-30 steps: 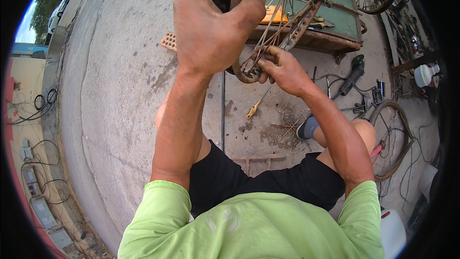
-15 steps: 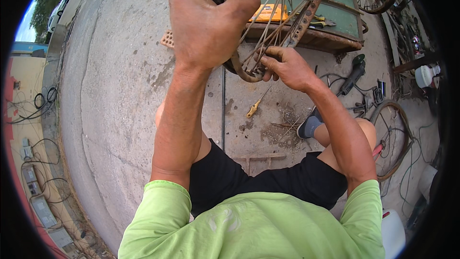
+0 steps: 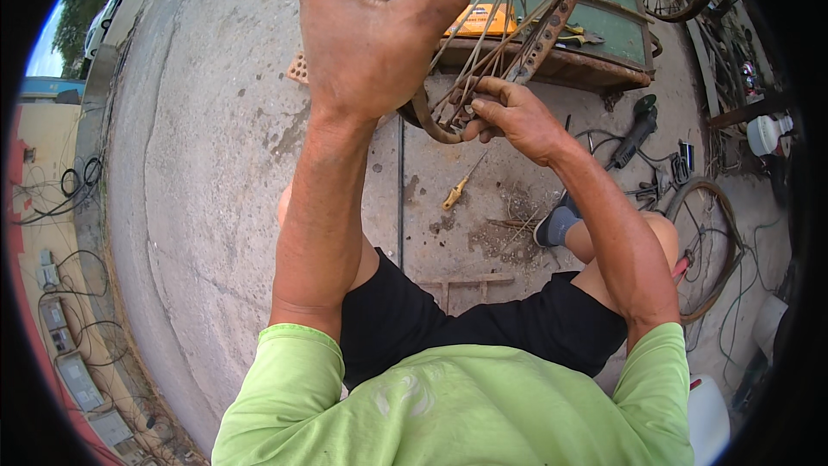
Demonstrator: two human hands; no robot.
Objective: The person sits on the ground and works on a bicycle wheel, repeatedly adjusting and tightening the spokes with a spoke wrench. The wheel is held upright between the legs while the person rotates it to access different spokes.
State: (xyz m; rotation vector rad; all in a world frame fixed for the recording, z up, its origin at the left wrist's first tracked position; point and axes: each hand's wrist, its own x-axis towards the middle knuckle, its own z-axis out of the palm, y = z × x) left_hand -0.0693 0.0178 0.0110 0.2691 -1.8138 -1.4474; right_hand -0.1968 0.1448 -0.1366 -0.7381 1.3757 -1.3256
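Observation:
A rusty spoked wheel (image 3: 441, 132) is raised in front of me at the top of the view, its rim curving down between my hands. My left hand (image 3: 371, 43) is wrapped round the rim from the left, thumb over the top; its other fingers are mostly hidden. Lower and to the right, my right hand (image 3: 515, 123) has thumb and fingers pinched together beside the rim, where several thin spokes (image 3: 483, 39) come down. What sits between those fingertips is too small to make out. Behind the spokes slants a rusty perforated metal strip (image 3: 545, 41).
A green metal-topped stand (image 3: 608, 30) at the back carries a yellow box (image 3: 485, 20) and pliers (image 3: 580, 34). On the concrete lie a yellow-handled screwdriver (image 3: 454, 193), a corded angle grinder (image 3: 636, 134), a wheel rim (image 3: 733, 250) and a rusty metal frame (image 3: 466, 280).
The wheel's lower rim has shifted slightly up and left, together with my left hand. My right hand's fingers have moved a little along the spoke ends, still pinched.

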